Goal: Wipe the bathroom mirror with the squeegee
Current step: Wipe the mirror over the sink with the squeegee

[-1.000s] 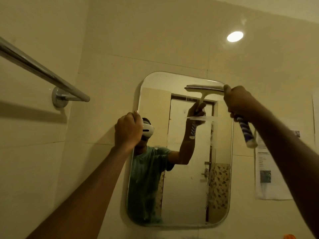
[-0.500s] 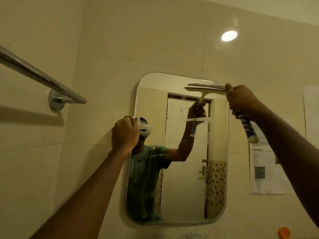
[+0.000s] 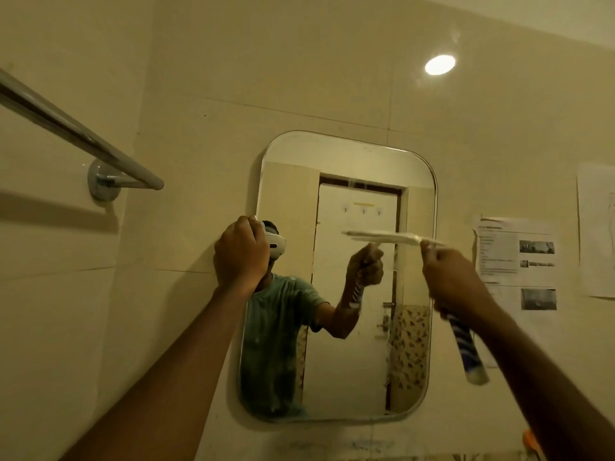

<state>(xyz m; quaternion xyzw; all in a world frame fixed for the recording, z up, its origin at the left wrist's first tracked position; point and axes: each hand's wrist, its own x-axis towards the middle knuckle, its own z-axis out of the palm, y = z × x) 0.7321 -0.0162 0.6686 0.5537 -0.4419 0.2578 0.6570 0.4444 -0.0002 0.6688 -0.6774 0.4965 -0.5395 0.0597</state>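
Cream tiled wall (image 3: 199,78) carries the mirror (image 3: 352,361); right hand (image 3: 456,281) clenches the squeegee (image 3: 392,237) against the glass; left hand (image 3: 241,254), fisted, grips the mirror's edge.

Right hand (image 3: 456,281) grips the squeegee (image 3: 462,341), blade on the mirror (image 3: 346,161); left hand (image 3: 241,254), fisted, rests at the mirror's left edge.

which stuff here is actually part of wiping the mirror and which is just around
Part of the job:
mirror
squeegee, held in the right hand
left hand, closed on the mirror's left edge

Just around:
towel rail
printed sheets on the wall
ceiling light
orange object, bottom right
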